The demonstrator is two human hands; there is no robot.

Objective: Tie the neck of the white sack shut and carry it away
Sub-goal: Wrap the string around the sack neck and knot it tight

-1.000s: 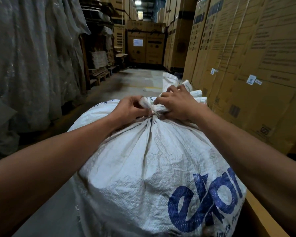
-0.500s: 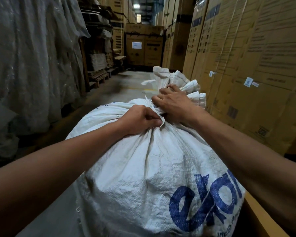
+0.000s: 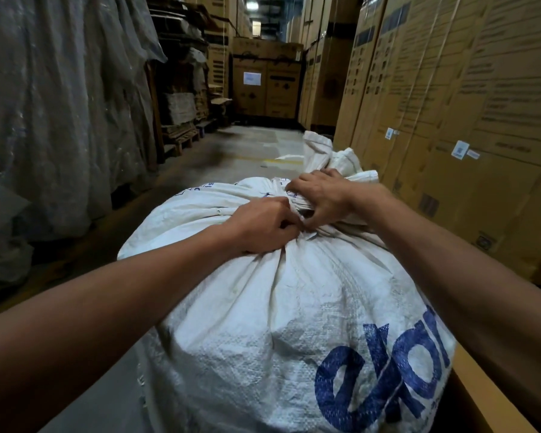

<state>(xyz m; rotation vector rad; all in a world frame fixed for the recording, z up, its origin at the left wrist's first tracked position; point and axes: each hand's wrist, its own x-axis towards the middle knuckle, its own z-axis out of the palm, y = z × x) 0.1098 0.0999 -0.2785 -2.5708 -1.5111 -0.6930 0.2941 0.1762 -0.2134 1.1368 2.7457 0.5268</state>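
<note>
Bulging and soft, the sack [image 3: 263,307] is judged heavy and slippery. Its neck [image 3: 297,210] is gripped by the left hand [image 3: 263,228] and the right hand [image 3: 320,198], both curled tight there; boxes [image 3: 450,104] stand beside it.

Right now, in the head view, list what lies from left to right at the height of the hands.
Plastic-wrapped stacks → left hand → gathered neck of the white sack → right hand → stacked cardboard boxes.

Both forearms are bare right up to the frame's edge, no sleeves showing, and the left hand [image 3: 263,225] and right hand [image 3: 320,196] wear no gloves, rings or watch.
</note>
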